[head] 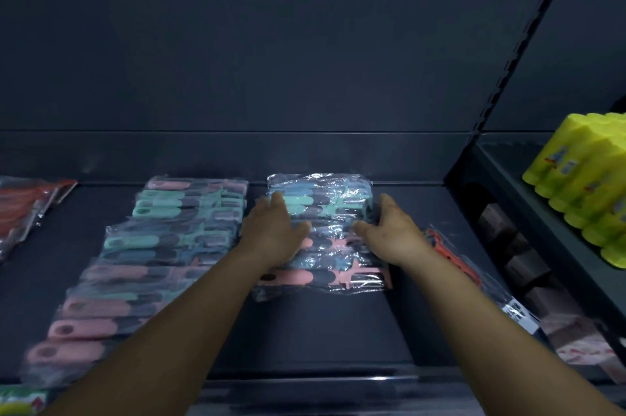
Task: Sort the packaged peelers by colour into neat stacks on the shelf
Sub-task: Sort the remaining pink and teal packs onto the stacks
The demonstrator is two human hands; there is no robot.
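Between the left hand [271, 232] and right hand [393, 232], a stack of clear-wrapped teal, blue and pink peelers [325, 232] is pressed by relaxed, extended fingers on the dark shelf [321, 331].

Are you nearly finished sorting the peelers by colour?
Not nearly. Nothing looks sorted yet: the left row mixes teal, blue and pink packs. In hand: the left hand and right hand rest on the middle pile, also mixed. Left to do: splitting both into colour stacks, plus the orange pack lying to the right.
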